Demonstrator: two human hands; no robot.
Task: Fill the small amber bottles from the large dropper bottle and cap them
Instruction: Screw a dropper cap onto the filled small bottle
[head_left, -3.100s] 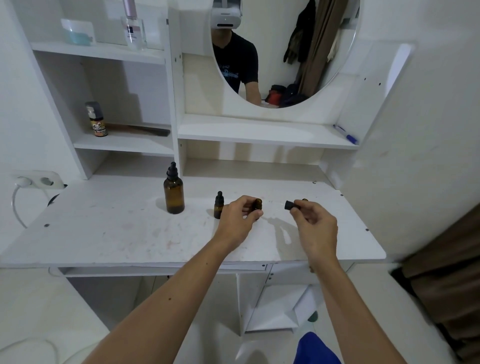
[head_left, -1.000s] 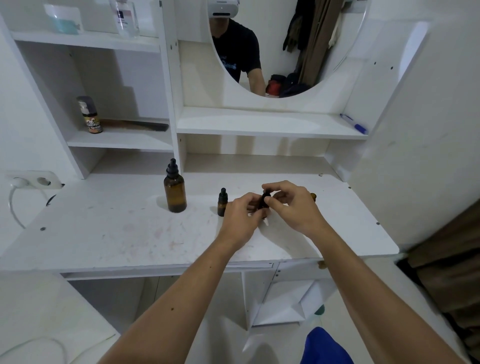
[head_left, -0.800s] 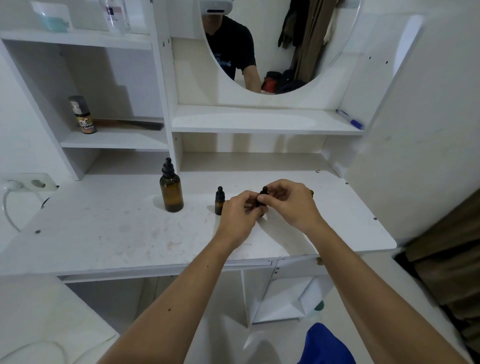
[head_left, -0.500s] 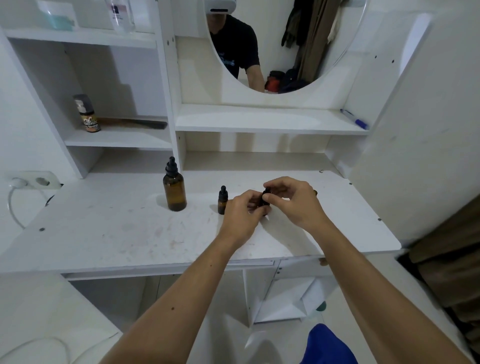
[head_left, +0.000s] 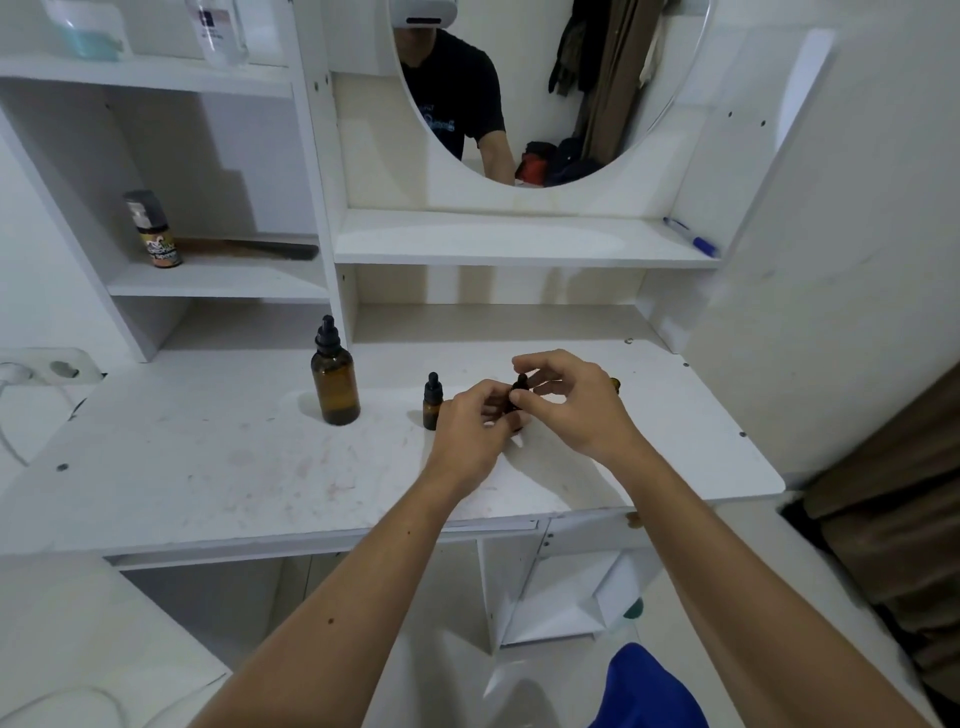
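The large amber dropper bottle (head_left: 335, 382) stands capped on the white desk (head_left: 208, 467), left of centre. A small amber bottle (head_left: 431, 402) with a black dropper cap stands just left of my hands. My left hand (head_left: 470, 434) grips a second small bottle, mostly hidden by its fingers. My right hand (head_left: 569, 402) pinches that bottle's black dropper cap (head_left: 519, 384) from above. A third small amber bottle (head_left: 615, 384) peeks out behind my right hand.
Shelves rise behind the desk, with a spray bottle (head_left: 152, 228) and a dark comb (head_left: 249, 249) on the left one and a blue pen (head_left: 691, 236) on the right. A round mirror (head_left: 545, 88) hangs above. A wall socket (head_left: 52, 366) sits at far left.
About three seconds ago my right hand held the cap apart from the bottle. It has since come onto the bottle in my left hand, and both hands have stayed together there.
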